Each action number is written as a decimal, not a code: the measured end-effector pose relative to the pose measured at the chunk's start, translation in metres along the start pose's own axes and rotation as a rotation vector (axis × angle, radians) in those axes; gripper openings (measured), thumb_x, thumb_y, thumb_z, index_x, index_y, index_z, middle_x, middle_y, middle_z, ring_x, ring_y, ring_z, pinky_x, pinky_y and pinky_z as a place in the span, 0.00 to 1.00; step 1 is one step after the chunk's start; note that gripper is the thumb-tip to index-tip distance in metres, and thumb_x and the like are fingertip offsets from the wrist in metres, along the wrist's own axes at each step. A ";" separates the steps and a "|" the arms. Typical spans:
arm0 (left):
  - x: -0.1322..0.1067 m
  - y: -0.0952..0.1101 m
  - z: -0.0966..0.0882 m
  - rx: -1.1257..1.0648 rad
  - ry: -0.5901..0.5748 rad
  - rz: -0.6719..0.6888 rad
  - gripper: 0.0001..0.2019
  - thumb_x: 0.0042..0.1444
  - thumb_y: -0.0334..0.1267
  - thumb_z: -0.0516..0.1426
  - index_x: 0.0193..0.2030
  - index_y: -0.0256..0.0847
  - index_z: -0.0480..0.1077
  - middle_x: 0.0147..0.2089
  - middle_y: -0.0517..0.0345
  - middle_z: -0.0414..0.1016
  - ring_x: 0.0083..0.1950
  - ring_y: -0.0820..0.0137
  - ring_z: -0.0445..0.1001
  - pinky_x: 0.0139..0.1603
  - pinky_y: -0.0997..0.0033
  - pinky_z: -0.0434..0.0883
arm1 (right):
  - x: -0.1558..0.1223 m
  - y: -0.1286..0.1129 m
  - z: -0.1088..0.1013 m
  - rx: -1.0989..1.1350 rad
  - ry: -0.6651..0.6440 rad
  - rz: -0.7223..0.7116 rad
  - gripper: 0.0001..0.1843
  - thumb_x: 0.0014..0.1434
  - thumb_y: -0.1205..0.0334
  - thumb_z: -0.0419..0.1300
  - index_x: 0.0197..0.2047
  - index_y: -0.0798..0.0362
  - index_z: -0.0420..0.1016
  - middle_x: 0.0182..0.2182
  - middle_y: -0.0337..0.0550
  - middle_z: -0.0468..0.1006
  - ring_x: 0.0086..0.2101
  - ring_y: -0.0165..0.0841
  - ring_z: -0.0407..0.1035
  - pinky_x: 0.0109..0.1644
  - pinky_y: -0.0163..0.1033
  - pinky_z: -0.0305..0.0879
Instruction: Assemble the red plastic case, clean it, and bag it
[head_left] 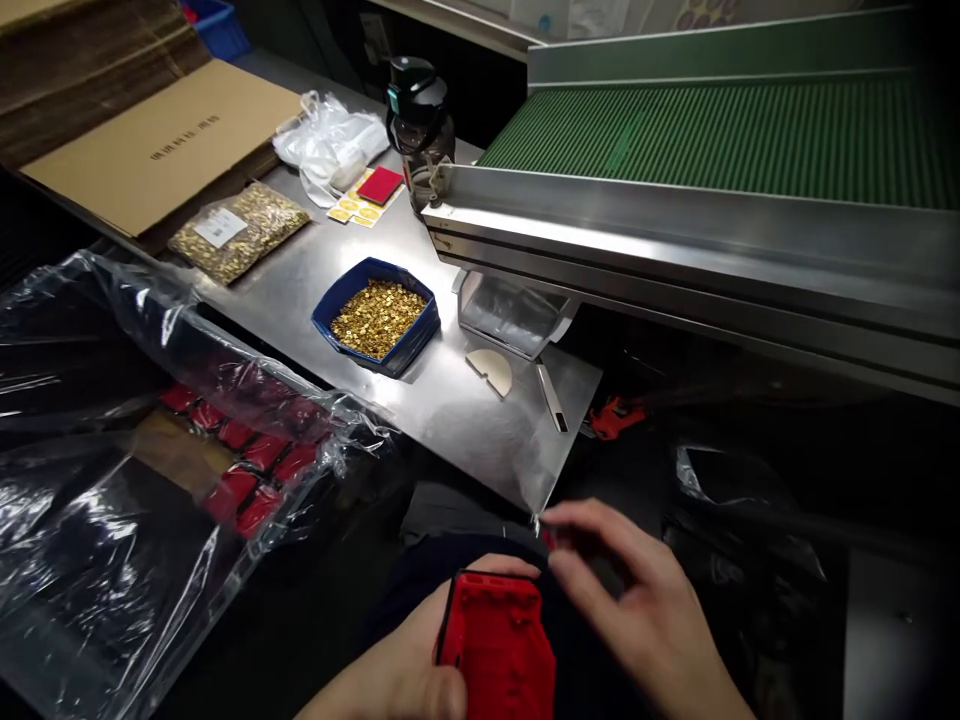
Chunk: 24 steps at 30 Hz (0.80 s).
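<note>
My left hand is closed around a red plastic housing with a black edge, its hollow inner side facing up. The thumb lies along its near left edge, and fingertips show behind its far end. Just off the upper right of the housing, my right hand has thumb and forefinger pinched together. A speck of red shows between those fingertips, too small and blurred to name. On the metal table ahead stands a blue bin full of small brass-coloured parts.
A green ribbed conveyor runs along the right. Around the table are a clear tray, cream half-disc, utility knife, bottle, bag of brass parts and cardboard. Plastic film lines a container of red parts at left.
</note>
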<state>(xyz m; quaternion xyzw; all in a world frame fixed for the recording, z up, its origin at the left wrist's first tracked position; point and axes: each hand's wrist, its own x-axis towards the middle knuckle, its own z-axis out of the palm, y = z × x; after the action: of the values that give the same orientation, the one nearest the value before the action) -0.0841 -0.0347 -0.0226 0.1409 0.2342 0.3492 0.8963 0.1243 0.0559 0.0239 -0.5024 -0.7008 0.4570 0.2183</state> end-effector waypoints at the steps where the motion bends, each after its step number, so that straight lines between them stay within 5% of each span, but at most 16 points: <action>1: 0.001 0.003 0.003 0.006 0.003 0.014 0.49 0.44 0.63 0.69 0.68 0.45 0.58 0.58 0.41 0.73 0.58 0.45 0.74 0.60 0.46 0.66 | -0.009 -0.010 -0.001 -0.024 -0.052 -0.061 0.11 0.64 0.60 0.62 0.51 0.46 0.75 0.39 0.38 0.82 0.37 0.30 0.78 0.39 0.29 0.75; 4: 0.006 0.011 0.012 0.000 -0.019 0.019 0.41 0.47 0.60 0.68 0.65 0.47 0.62 0.58 0.49 0.72 0.62 0.48 0.71 0.62 0.51 0.64 | -0.025 -0.025 0.006 -0.133 -0.126 -0.209 0.13 0.63 0.65 0.62 0.51 0.49 0.75 0.34 0.40 0.80 0.32 0.31 0.76 0.34 0.30 0.75; 8: 0.009 0.010 0.016 0.028 0.004 -0.044 0.46 0.44 0.61 0.69 0.66 0.46 0.59 0.57 0.47 0.72 0.58 0.54 0.72 0.63 0.51 0.62 | -0.031 -0.021 0.021 -0.224 -0.016 -0.285 0.10 0.62 0.67 0.61 0.48 0.54 0.75 0.30 0.42 0.79 0.29 0.33 0.75 0.30 0.34 0.73; 18: 0.006 0.007 0.027 0.097 0.110 -0.090 0.50 0.36 0.63 0.71 0.64 0.49 0.59 0.58 0.50 0.70 0.53 0.58 0.73 0.59 0.54 0.66 | -0.049 -0.018 0.021 -0.345 -0.019 -0.301 0.15 0.63 0.66 0.62 0.53 0.55 0.72 0.33 0.45 0.80 0.30 0.36 0.76 0.33 0.39 0.74; 24: 0.006 0.005 0.026 0.233 0.181 -0.092 0.52 0.36 0.64 0.71 0.65 0.46 0.57 0.61 0.44 0.68 0.59 0.50 0.70 0.63 0.46 0.63 | -0.053 -0.017 0.023 -0.320 -0.002 -0.319 0.15 0.63 0.67 0.62 0.54 0.55 0.73 0.34 0.46 0.81 0.31 0.35 0.75 0.34 0.38 0.74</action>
<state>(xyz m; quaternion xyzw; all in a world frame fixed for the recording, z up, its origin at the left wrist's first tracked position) -0.0692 -0.0293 -0.0007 0.2009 0.3593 0.2897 0.8640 0.1195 -0.0032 0.0355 -0.4129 -0.8351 0.3005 0.2045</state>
